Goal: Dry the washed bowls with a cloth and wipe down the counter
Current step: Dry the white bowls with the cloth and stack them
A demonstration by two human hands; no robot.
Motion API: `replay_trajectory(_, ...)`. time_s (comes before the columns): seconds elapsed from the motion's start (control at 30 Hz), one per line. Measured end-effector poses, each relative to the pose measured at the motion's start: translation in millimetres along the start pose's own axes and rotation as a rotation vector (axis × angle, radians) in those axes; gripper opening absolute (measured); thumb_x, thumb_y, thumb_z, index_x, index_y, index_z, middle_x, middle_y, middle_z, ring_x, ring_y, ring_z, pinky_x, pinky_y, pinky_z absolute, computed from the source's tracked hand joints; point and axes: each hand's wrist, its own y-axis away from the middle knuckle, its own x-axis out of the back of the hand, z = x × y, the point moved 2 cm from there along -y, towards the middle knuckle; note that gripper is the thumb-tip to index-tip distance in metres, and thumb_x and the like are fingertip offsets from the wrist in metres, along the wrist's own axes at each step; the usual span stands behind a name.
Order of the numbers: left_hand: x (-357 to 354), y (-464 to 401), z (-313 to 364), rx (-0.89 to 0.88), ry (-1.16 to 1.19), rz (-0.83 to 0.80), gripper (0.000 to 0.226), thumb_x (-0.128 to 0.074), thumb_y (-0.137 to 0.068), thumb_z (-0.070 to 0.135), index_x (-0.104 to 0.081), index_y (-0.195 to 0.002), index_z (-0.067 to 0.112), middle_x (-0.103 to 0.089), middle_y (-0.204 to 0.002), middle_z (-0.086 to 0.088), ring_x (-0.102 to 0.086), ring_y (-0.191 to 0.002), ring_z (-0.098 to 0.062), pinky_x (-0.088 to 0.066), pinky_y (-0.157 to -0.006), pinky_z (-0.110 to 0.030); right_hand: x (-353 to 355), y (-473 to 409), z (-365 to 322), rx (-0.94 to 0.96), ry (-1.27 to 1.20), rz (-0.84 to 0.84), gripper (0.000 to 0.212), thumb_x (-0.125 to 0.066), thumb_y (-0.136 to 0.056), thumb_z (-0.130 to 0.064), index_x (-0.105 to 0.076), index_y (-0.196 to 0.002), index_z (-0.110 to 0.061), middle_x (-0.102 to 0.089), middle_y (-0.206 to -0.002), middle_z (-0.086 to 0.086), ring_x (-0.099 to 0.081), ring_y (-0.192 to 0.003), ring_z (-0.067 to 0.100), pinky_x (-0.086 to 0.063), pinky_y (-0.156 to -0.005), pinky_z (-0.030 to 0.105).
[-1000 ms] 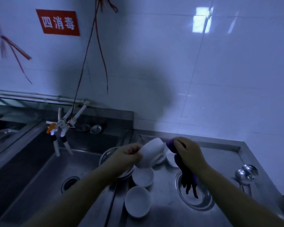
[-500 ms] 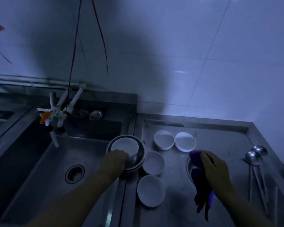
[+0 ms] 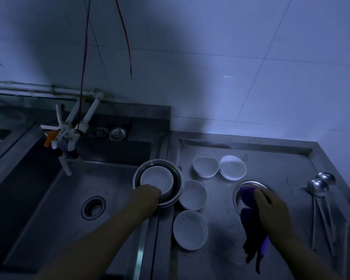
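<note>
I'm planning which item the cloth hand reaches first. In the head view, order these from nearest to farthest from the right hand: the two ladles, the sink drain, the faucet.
From the right hand, which holds the purple cloth:
1. Ladles, just to its right on the counter.
2. Sink drain, to its left in the basin floor.
3. Faucet, far left, at the back of the sink.

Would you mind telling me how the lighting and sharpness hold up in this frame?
Head view: dim and blue-tinted throughout; a large soft shadow falls across the tiled wall; the right hand and purple cloth look slightly smeared; the wide lens bends the counter edges; the white bowls stay readable.
</note>
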Motion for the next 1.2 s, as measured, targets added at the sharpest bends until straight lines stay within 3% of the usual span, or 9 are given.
replay_trajectory(0.17,14.8,13.9,7.3,-0.044,0.132,0.155,0.035,-0.049,-0.085,0.003,-0.062,-0.116,0.010,-0.065,-0.113,-0.009,-0.059,-0.104,-0.027,-0.048,-0.085,-0.034,-2.6,-5.1,0.0,0.028,-0.020,-0.033,0.028,-0.049,-0.095,-0.004,-0.061,-0.081,-0.024,-0.059,-0.074,-0.017,-0.053,-0.071,0.001,-0.038,-0.063,0.018)
replay_trajectory(0.27,27.4,40.4,25.7,-0.158,0.300,0.478,0.024,-0.069,-0.070,-0.004,-0.072,-0.092,0.005,-0.070,-0.080,-0.013,-0.065,-0.070,-0.031,-0.055,-0.060,-0.037,-0.8,-8.3,2.4,0.007,-0.043,-0.078,0.026,-0.046,-0.097,-0.008,-0.064,-0.086,-0.024,-0.062,-0.079,-0.011,-0.056,-0.076,0.005,-0.041,-0.067,0.026)
replay_trajectory(0.33,16.3,60.4,44.1,-0.115,0.460,0.524,0.012,-0.069,-0.073,-0.001,-0.071,-0.084,0.004,-0.068,-0.075,-0.011,-0.063,-0.066,-0.027,-0.053,-0.057,-0.034,0.4,-11.2,6.9,0.001,-0.054,-0.087,0.025,-0.046,-0.096,-0.009,-0.066,-0.090,-0.022,-0.063,-0.082,-0.012,-0.056,-0.079,0.003,-0.041,-0.072,0.027)
replay_trajectory(0.5,-49.9,72.3,90.5,0.251,0.696,0.106,0.021,-0.049,-0.094,0.021,-0.055,-0.113,0.012,-0.057,-0.114,-0.006,-0.054,-0.104,-0.021,-0.039,-0.081,-0.027,3.2,-11.4,18.3,-0.009,-0.079,-0.117,0.027,-0.048,-0.094,-0.009,-0.067,-0.086,-0.026,-0.066,-0.080,-0.011,-0.059,-0.076,0.003,-0.044,-0.067,0.020)
replay_trajectory(0.57,-62.7,66.0,101.7,0.376,0.758,0.008,0.028,-0.050,-0.093,0.024,-0.048,-0.118,0.012,-0.052,-0.120,-0.008,-0.053,-0.106,-0.022,-0.041,-0.083,-0.028,7.5,-10.2,24.0,-0.018,-0.090,-0.119,0.027,-0.050,-0.093,-0.008,-0.066,-0.083,-0.028,-0.066,-0.079,-0.013,-0.060,-0.077,0.005,-0.044,-0.066,0.019)
replay_trajectory(0.73,-73.2,53.9,121.3,0.553,0.872,-0.038,0.034,-0.057,-0.089,0.020,-0.046,-0.115,0.002,-0.052,-0.116,-0.016,-0.055,-0.103,-0.029,-0.040,-0.075,-0.028,24.0,-9.6,35.3,0.022,-0.112,-0.145,0.031,-0.051,-0.091,-0.001,-0.068,-0.082,-0.024,-0.065,-0.078,-0.014,-0.058,-0.070,-0.011,-0.039,-0.059,0.000)
replay_trajectory(0.93,-78.4,54.2,146.4,0.695,1.051,-0.115,0.036,-0.059,-0.080,0.005,-0.049,-0.114,-0.003,-0.057,-0.113,-0.019,-0.057,-0.096,-0.030,-0.041,-0.070,-0.029,47.7,-7.0,53.3,0.030,-0.113,-0.175,0.039,-0.051,-0.092,-0.001,-0.065,-0.080,-0.036,-0.065,-0.082,-0.017,-0.057,-0.074,-0.013,-0.039,-0.061,0.000)
replay_trajectory(1.1,-76.7,50.6,164.9,0.831,1.300,-0.182,0.034,-0.055,-0.080,-0.002,-0.053,-0.114,-0.006,-0.060,-0.102,-0.020,-0.057,-0.083,-0.028,-0.045,-0.059,-0.027,65.1,-12.2,71.3,0.004,-0.086,-0.199,0.026,-0.051,-0.093,-0.006,-0.072,-0.091,-0.022,-0.069,-0.089,-0.005,-0.060,-0.080,-0.001,-0.042,-0.065,0.008)
replay_trajectory(1.2,-68.7,50.0,170.7,0.942,1.557,-0.183,0.019,-0.055,-0.079,-0.005,-0.054,-0.098,-0.005,-0.058,-0.090,-0.021,-0.059,-0.080,-0.036,-0.055,-0.065,-0.043,76.0,-15.2,76.9,0.018,-0.072,-0.181,0.027,-0.051,-0.093,-0.007,-0.071,-0.092,-0.024,-0.070,-0.088,-0.006,-0.060,-0.082,0.001,-0.042,-0.065,0.008)
